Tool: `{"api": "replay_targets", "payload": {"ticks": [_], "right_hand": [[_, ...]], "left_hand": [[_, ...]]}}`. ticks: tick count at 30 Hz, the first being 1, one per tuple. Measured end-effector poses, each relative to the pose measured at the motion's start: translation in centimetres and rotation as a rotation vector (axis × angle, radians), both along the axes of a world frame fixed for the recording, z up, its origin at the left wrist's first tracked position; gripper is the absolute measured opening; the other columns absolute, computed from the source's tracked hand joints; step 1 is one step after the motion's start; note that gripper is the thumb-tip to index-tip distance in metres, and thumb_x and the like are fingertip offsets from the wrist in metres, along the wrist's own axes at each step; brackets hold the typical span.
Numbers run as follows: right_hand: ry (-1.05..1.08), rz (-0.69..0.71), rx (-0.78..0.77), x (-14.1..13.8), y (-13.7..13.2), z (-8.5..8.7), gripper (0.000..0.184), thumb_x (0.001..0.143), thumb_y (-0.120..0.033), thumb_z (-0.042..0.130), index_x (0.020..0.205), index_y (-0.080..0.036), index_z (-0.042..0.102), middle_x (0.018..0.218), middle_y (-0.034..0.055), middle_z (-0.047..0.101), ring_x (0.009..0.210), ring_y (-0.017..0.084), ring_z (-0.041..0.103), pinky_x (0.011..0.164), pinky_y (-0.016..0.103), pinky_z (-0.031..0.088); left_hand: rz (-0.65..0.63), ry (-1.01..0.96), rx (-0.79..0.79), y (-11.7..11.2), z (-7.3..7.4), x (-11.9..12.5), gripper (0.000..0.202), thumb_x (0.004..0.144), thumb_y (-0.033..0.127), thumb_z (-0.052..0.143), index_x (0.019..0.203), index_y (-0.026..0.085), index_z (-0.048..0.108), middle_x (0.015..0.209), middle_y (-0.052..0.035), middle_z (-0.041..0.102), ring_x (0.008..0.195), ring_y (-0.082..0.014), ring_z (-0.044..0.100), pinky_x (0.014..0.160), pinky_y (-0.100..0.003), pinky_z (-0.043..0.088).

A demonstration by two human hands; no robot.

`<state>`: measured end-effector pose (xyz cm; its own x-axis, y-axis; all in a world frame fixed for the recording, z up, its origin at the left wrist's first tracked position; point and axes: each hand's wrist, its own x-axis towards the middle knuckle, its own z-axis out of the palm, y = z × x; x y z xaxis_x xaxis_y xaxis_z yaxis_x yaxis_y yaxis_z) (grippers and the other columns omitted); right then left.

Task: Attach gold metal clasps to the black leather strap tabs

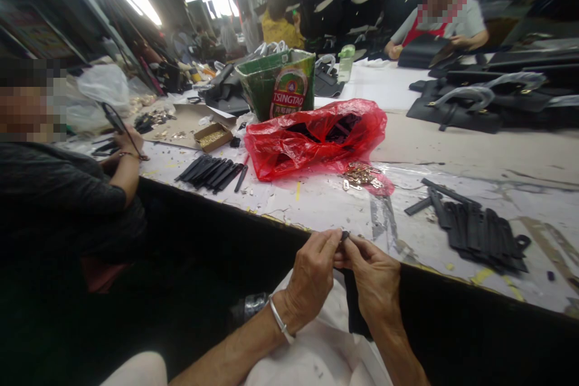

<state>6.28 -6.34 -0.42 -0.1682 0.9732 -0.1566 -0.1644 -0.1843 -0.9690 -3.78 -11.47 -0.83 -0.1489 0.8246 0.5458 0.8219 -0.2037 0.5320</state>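
My left hand (313, 271) and my right hand (374, 277) meet just in front of the table's edge, fingertips pinched together. Between them pokes the dark end of a black strap (345, 235); its lower length seems to hang down below my right hand. Whether a metal piece sits at that end is hidden by my fingers. On the table beyond lies a small heap of gold-coloured metal fittings (362, 175), partly on red plastic. A pile of black straps (482, 229) lies to the right, and a row of similar straps (211, 172) to the left.
Behind the fittings sits a red plastic bag (289, 154) with dark pieces inside, backed by a green Tsingtao carton (275, 81). A small box of gold bits (212, 137) stands left. A co-worker (67, 187) sits close at left; another (438, 24) works across the table. Black bags (456, 111) lie far right.
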Motion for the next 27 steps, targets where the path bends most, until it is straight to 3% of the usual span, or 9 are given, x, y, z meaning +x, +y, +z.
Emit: {"api": "replay_targets", "payload": {"ticks": [11, 19, 21, 27], "right_hand": [[0.069, -0.007, -0.031, 0.0, 0.0, -0.4, 0.031, 0.069, -0.039, 0.081, 0.087, -0.014, 0.076, 0.075, 0.0052, 0.073, 0.056, 0.018, 0.066, 0.057, 0.029, 0.061], [0.035, -0.014, -0.044, 0.4, 0.1, -0.3, 0.032, 0.069, -0.045, 0.081, 0.077, -0.014, 0.074, 0.068, 0.004, 0.069, 0.053, 0.016, 0.063, 0.05, 0.025, 0.056], [0.009, -0.024, -0.03, 0.7, 0.1, -0.7, 0.032, 0.07, -0.045, 0.08, 0.076, -0.014, 0.073, 0.066, 0.0028, 0.068, 0.051, 0.015, 0.061, 0.048, 0.024, 0.054], [-0.067, 0.018, 0.045, 1.5, 0.0, -1.6, 0.029, 0.078, -0.044, 0.076, 0.081, -0.015, 0.073, 0.062, 0.0015, 0.066, 0.053, 0.014, 0.06, 0.053, 0.022, 0.052]], "left_hand": [[0.022, 0.17, -0.084, 0.1, -0.5, 0.1, 0.041, 0.094, 0.007, 0.035, 0.133, 0.009, 0.047, 0.117, -0.0158, 0.064, 0.107, -0.0238, 0.06, 0.092, -0.043, 0.054], [0.025, 0.23, -0.294, -0.5, 0.3, 0.7, 0.048, 0.09, 0.004, 0.033, 0.137, 0.009, 0.044, 0.125, -0.0182, 0.06, 0.11, -0.0276, 0.057, 0.092, -0.048, 0.051], [-0.009, 0.116, -0.309, -0.5, 0.5, 0.8, 0.049, 0.089, 0.004, 0.033, 0.137, 0.008, 0.044, 0.125, -0.019, 0.059, 0.112, -0.0278, 0.057, 0.094, -0.048, 0.05], [-0.104, -0.533, -0.274, 0.0, 1.9, 0.1, 0.03, 0.092, 0.016, 0.044, 0.117, 0.012, 0.059, 0.108, -0.0109, 0.066, 0.096, -0.0179, 0.062, 0.091, -0.031, 0.05]]}}
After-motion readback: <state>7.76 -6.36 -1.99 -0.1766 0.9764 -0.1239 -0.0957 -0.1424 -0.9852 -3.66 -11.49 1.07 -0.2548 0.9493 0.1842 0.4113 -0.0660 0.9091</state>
